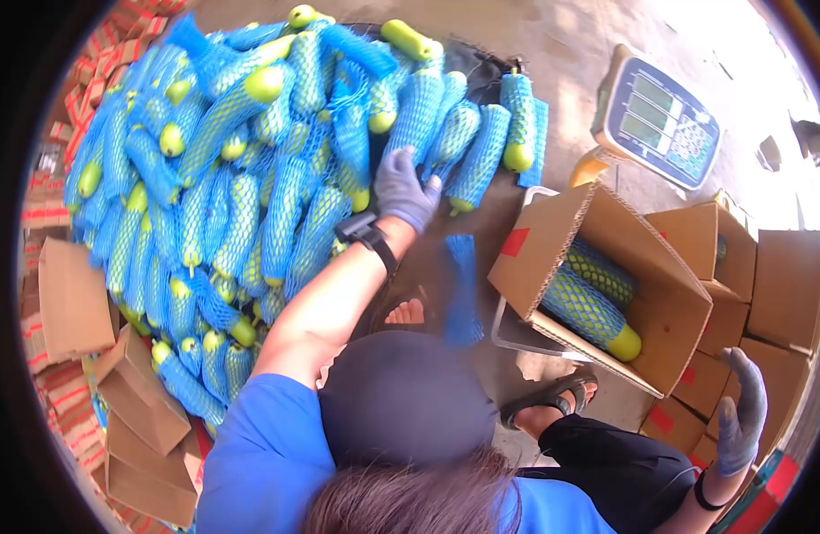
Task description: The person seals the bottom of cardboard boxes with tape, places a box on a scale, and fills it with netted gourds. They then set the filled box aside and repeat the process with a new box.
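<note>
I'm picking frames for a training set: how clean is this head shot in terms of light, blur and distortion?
Head view: strong fisheye, black vignette ringing the corners; top right by the scale blown out by sunlight; a blue net sleeve in front of the open box is motion-blurred; left hand on the pile fairly sharp, right hand softer near the rim.

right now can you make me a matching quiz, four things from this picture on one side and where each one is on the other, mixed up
Things:
1. left hand
2. right hand
3. scale
4. open box

Places:
a. tilted on its side with netted gourds inside
b. on the pile of gourds in blue netting
c. top right, on the floor behind the boxes
d. raised at the lower right, beside the stacked boxes, holding nothing

Pairs: 1-b, 2-d, 3-c, 4-a
</note>
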`<state>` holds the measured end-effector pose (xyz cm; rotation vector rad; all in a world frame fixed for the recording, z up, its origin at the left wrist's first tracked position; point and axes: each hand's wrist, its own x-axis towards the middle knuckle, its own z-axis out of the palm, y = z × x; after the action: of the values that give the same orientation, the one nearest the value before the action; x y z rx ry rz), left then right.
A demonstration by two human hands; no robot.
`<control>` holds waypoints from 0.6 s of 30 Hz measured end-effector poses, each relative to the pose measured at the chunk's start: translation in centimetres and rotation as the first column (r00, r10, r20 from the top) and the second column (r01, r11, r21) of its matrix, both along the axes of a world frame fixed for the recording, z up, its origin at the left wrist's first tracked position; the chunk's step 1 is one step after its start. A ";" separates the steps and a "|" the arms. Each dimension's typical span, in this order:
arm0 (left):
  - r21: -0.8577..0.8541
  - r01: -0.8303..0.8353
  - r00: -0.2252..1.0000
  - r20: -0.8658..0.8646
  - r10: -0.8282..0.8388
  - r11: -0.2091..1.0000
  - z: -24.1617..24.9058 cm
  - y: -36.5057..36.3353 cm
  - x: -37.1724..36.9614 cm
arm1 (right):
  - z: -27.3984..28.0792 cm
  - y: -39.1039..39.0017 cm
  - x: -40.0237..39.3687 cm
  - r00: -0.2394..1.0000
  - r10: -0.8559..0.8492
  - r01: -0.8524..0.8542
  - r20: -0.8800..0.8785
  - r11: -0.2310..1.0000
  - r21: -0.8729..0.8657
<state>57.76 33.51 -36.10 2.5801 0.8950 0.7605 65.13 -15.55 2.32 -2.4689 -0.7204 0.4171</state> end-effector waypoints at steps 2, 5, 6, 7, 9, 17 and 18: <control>-0.047 0.085 0.994 -0.065 -0.088 0.995 0.8 -4.0 -3.4 | -0.4 -0.2 0.1 1.000 0.012 -0.011 -0.029 1.000 0.007; -0.167 0.130 0.945 -0.278 -0.173 0.977 2.4 -6.0 -7.8 | -0.9 -0.4 -0.1 0.998 0.021 -0.021 -0.058 1.000 0.015; -0.030 0.136 0.899 -0.415 -0.137 0.990 3.8 -5.3 -9.1 | -0.8 -0.3 -0.2 0.998 0.029 -0.028 -0.062 0.999 0.018; 0.105 0.166 0.838 -0.538 -0.085 0.981 4.8 -4.5 -10.3 | -0.6 -0.2 -0.3 0.997 0.055 -0.054 -0.061 0.998 0.013; 0.263 0.039 0.739 -0.657 0.150 0.964 6.0 -1.3 -12.5 | -0.2 0.0 -0.8 0.995 0.078 -0.078 -0.058 0.997 0.015; 0.000 -0.696 0.479 -0.745 0.464 0.718 9.2 11.8 -17.1 | 1.1 0.9 -2.2 0.987 0.159 -0.159 -0.004 0.987 0.013; 0.019 -0.640 0.490 -0.760 0.427 0.768 9.6 12.1 -17.1 | 1.3 1.1 -2.3 0.988 0.153 -0.153 0.002 0.988 0.011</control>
<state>40.65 45.66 -26.52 2.3029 1.9668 -0.3811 62.80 -14.48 3.65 -2.4118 -0.9135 0.4666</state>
